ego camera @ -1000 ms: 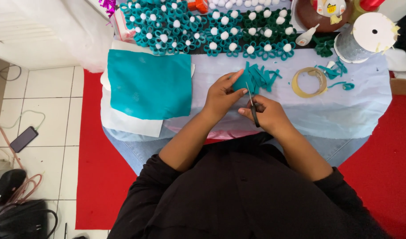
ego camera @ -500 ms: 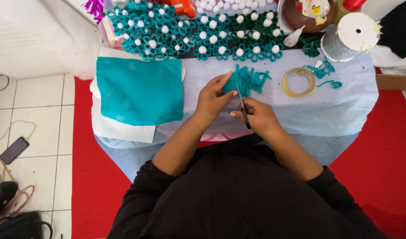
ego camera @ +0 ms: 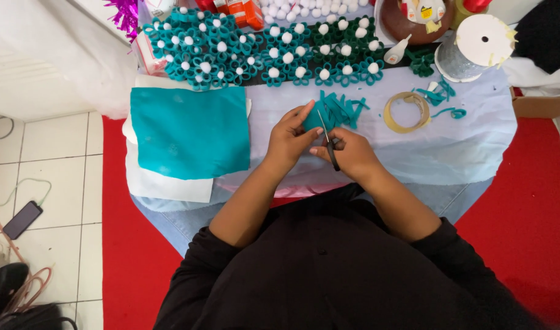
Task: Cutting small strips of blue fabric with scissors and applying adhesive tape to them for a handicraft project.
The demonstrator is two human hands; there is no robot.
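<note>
Snipping on beside the tape ring (ego camera: 406, 112): right hand (ego camera: 351, 153) still grips scissors (ego camera: 329, 139), left hand (ego camera: 290, 135) still pinches teal felt (ego camera: 313, 117), strips piling.

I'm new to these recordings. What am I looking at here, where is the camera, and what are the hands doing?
There is no machine: a person wears a camera on the head, looking down at their own two hands over a table with a pale cloth. The left hand holds a small teal piece; the right hand holds scissors against it. Beyond lie cut teal strips, rows of teal flowers with white centres, a tape ring and a white spool. A teal sheet lies to the left.
</note>
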